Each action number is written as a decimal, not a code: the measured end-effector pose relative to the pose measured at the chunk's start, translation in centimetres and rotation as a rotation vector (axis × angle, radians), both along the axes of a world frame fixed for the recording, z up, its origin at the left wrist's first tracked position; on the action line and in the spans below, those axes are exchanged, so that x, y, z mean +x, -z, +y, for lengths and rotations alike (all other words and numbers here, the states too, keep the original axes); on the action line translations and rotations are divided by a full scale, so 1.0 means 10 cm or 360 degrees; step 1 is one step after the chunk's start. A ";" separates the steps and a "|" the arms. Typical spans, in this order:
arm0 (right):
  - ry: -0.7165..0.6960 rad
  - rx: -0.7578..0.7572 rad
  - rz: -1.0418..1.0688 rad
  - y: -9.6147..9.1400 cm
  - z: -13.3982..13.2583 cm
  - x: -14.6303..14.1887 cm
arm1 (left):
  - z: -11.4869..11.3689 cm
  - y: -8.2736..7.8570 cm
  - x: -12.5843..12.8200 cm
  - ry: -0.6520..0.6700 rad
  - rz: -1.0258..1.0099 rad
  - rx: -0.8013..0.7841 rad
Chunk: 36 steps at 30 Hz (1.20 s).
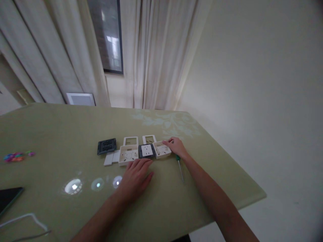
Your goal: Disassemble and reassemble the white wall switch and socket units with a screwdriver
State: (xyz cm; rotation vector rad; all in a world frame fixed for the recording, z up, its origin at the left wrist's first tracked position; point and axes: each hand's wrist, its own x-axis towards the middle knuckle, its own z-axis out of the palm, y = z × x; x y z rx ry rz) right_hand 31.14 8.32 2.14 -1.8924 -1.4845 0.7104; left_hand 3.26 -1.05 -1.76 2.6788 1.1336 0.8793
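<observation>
My right hand (177,147) pinches the right edge of a white wall-socket back box (163,152), thumb over its rim. Palm down, my left hand (137,173) rests with outstretched fingers at the front of a second white back box (123,154) and a socket module (147,150) with a white face and dark frame. Whether its fingertips touch them, I cannot tell. A screwdriver (180,168) with a green handle lies beside my right wrist, which partly covers it. Behind the boxes lie two white frames, a left frame (131,138) and a right frame (149,136).
A dark module (106,146) and white cover plates (109,159) lie left of the boxes. Small colourful pieces (15,157), a dark flat device (9,198) and a white cable (27,215) are farther left. The table's right edge (227,156) runs near the wall.
</observation>
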 end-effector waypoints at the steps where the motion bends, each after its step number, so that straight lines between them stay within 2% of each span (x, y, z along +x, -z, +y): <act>1: 0.0020 0.0033 0.0097 -0.03 -0.03 0.02 | -0.01 -0.02 0.00 0.0028 -0.0061 -0.0029; 4: 0.0104 0.0174 0.0450 -0.13 -0.18 0.02 | -0.07 -0.08 0.00 0.0084 -0.0244 -0.0147; 7: 0.0232 0.0405 0.0815 -0.18 -0.37 -0.09 | -0.17 -0.15 0.04 0.0148 -0.0364 -0.0342; 10: 0.0379 0.0640 0.1109 -0.16 -0.52 -0.29 | -0.30 -0.20 0.10 0.0312 -0.0411 -0.0567; 13: 0.0478 0.0795 0.1323 -0.11 -0.61 -0.48 | -0.42 -0.20 0.19 0.0470 -0.0322 -0.0735; 19: 0.0432 0.1067 0.1522 -0.08 -0.72 -0.61 | -0.45 -0.10 0.27 0.0324 -0.0139 -0.0893; 23: 0.0206 0.1238 0.1519 -0.12 -0.79 -0.59 | -0.38 -0.17 0.18 0.0289 -0.0323 -0.0901; 27: -0.0197 0.1193 0.1523 -0.14 -0.81 -0.49 | -0.27 -0.29 0.03 0.0206 -0.0549 -0.0940; 30: -0.0547 0.1005 0.1439 -0.15 -0.81 -0.37 | -0.18 -0.35 -0.08 0.0174 -0.0609 -0.0902; 33: -0.0895 0.0693 0.1353 -0.19 -0.83 -0.25 | -0.12 -0.35 -0.14 0.0172 -0.0627 -0.0851; 36: -0.1087 0.0478 0.1321 -0.23 -0.84 -0.18 | -0.07 -0.33 -0.16 0.0191 -0.0631 -0.0759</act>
